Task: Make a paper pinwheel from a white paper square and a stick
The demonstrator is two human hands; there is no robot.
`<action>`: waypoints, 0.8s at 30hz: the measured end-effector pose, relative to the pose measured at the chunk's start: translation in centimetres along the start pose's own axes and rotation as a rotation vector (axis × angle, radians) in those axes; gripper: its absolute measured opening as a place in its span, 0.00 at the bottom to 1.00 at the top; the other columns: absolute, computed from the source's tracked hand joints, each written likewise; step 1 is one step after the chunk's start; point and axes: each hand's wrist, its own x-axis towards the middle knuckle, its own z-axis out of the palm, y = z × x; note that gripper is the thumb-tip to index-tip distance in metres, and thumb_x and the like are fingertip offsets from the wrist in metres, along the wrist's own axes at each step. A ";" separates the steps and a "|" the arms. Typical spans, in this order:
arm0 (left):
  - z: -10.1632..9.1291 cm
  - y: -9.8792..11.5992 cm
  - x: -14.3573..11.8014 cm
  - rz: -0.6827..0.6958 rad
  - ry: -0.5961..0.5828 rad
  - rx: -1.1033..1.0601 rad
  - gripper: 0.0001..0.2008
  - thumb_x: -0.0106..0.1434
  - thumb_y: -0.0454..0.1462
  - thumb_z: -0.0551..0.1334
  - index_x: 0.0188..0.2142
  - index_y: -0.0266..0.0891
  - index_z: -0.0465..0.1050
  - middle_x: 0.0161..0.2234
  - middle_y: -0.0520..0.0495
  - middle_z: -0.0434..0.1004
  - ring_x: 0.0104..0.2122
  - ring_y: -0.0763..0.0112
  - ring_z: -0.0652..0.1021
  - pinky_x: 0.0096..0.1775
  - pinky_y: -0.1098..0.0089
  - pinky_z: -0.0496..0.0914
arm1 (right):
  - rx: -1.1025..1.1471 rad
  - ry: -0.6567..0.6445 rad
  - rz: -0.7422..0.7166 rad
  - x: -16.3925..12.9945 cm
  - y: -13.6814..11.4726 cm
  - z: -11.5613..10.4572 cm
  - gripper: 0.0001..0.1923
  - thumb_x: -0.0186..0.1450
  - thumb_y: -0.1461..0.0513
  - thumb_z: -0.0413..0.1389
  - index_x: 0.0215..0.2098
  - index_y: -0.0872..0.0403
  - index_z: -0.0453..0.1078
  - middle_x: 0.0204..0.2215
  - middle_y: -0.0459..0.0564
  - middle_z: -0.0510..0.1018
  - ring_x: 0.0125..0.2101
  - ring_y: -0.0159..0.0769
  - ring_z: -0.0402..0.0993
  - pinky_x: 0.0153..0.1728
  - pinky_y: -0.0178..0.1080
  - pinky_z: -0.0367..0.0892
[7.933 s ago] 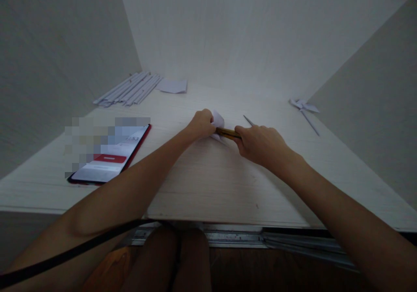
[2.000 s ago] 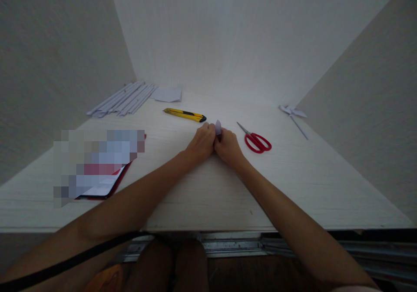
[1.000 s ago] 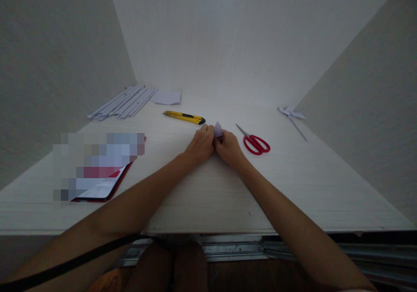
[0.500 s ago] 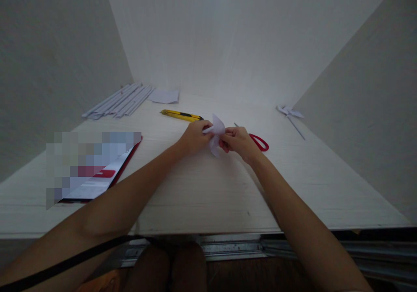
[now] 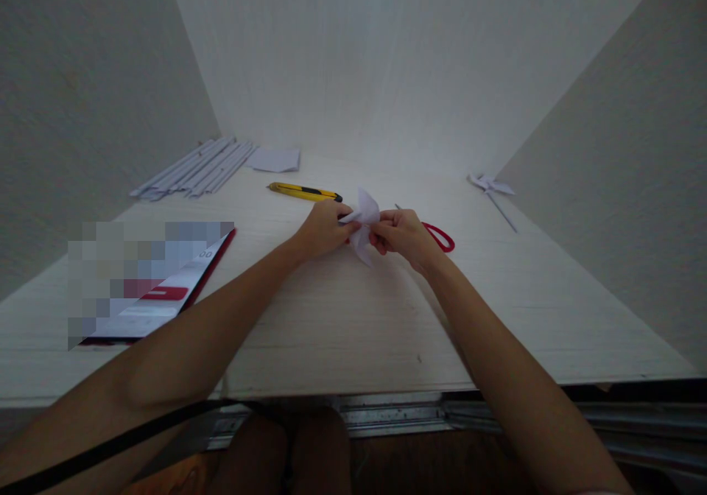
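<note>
While I watch from the head camera, both hands meet at the middle of the frame over the pale wooden worktop [image 5: 353, 318], pinched together on a small white folded paper pinwheel [image 5: 363, 222]. My left hand [image 5: 322, 226] grips its left side with thumb and fingertips, and my right hand [image 5: 405, 233] holds the right side, so the paper sits between them, lifted just above the surface. Directly behind the right hand lie red-handled scissors [image 5: 440, 237], partly hidden by it. A yellow utility knife [image 5: 303, 191] rests just beyond the left hand, up and to the left of the paper. In the upper left of the frame a bundle of rolled paper sticks [image 5: 191, 167] lies beside a loose white paper sheet [image 5: 275, 160]. At the lower left a red-edged phone [image 5: 166, 300] lies flat, its screen lit. Toward the upper right sits a finished paper pinwheel [image 5: 491, 187] on its stick.
</note>
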 end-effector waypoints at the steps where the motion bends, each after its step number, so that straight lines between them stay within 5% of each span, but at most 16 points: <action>1: 0.0 0.0 0.0 0.005 0.005 0.014 0.11 0.51 0.35 0.57 0.15 0.33 0.67 0.13 0.54 0.64 0.17 0.79 0.63 0.23 0.75 0.55 | -0.006 -0.006 -0.014 0.0 0.0 0.0 0.07 0.54 0.69 0.49 0.19 0.58 0.63 0.13 0.43 0.68 0.11 0.20 0.58 0.13 0.26 0.52; 24: 0.4 0.5 -0.2 0.077 0.049 0.138 0.10 0.53 0.34 0.56 0.18 0.34 0.69 0.16 0.53 0.64 0.19 0.77 0.62 0.25 0.73 0.54 | -0.353 0.002 -0.186 -0.6 -0.3 0.3 0.09 0.54 0.69 0.46 0.18 0.57 0.62 0.12 0.43 0.67 0.13 0.23 0.61 0.16 0.28 0.55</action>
